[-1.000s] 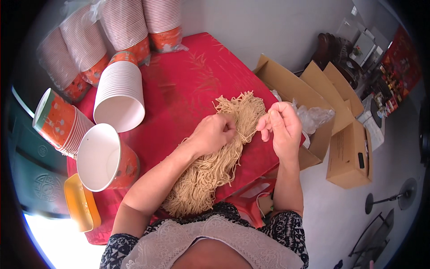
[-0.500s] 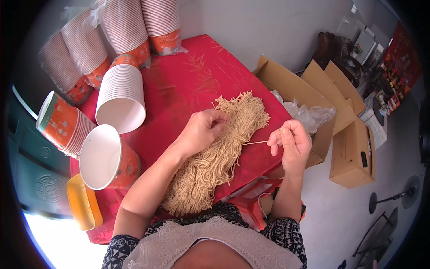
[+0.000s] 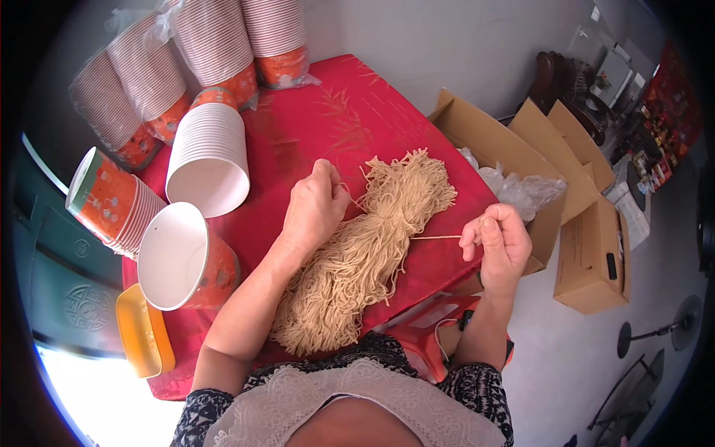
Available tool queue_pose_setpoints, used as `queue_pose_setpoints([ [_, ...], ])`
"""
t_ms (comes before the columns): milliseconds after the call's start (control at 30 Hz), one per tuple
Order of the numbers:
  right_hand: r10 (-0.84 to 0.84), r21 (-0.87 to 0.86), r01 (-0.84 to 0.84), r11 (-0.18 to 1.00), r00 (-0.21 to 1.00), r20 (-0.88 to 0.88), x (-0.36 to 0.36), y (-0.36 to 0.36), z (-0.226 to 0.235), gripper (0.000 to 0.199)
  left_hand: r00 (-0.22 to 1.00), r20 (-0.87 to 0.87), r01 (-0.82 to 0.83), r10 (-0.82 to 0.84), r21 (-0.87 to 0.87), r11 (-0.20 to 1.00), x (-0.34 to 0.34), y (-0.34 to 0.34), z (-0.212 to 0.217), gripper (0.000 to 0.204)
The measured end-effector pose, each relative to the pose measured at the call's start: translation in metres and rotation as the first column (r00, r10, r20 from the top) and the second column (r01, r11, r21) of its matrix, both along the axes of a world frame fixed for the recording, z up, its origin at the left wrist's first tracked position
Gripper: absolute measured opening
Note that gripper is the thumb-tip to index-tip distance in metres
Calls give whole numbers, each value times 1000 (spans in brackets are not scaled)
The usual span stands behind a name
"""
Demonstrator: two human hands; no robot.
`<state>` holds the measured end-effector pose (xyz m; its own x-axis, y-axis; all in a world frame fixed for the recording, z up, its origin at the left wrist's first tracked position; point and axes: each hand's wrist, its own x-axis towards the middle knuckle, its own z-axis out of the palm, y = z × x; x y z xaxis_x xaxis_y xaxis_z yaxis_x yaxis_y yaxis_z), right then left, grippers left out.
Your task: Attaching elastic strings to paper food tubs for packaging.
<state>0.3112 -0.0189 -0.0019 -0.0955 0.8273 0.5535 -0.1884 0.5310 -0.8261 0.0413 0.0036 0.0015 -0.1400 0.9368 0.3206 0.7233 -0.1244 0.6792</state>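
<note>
A long bundle of tan, yarn-like strands lies diagonally on the red-covered table, narrowed at its waist. My left hand is closed just left of that waist, and a thin strand runs from its fingers to the bundle. On the other side, my right hand pinches a tan strand that stretches straight out from the waist. Both hands are clear of the tabletop.
Stacked paper tubs and a single tub stand at left, with bagged stacks behind. A yellow tray sits at the near left edge. Open cardboard boxes and a red stool are to the right.
My left hand has moved left, off the bundle, drawing a strand with it. My right hand has shifted slightly to the right, still pinching its strand. The bundle's waist looks narrower.
</note>
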Motion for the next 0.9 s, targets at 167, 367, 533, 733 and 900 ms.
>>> queue_pose_setpoints([
  [167,7,9,-7,1000,1000,11,-3,1,1,12,905,420,88,-64,-39,995,0,2,-4,8],
  [367,35,-7,-35,999,999,20,-7,2,5,11,559,811,328,-170,-28,944,2,2,4,4],
  [533,74,-5,-73,997,994,78,-18,4,19,10,573,785,402,-236,-18,916,9,-2,8,5],
  [733,135,54,-147,988,973,187,-30,13,30,12,521,833,440,-185,-77,895,18,-2,4,2],
  [900,194,71,-226,972,930,312,-47,22,48,9,532,799,562,-280,-86,823,20,-2,-5,10],
])
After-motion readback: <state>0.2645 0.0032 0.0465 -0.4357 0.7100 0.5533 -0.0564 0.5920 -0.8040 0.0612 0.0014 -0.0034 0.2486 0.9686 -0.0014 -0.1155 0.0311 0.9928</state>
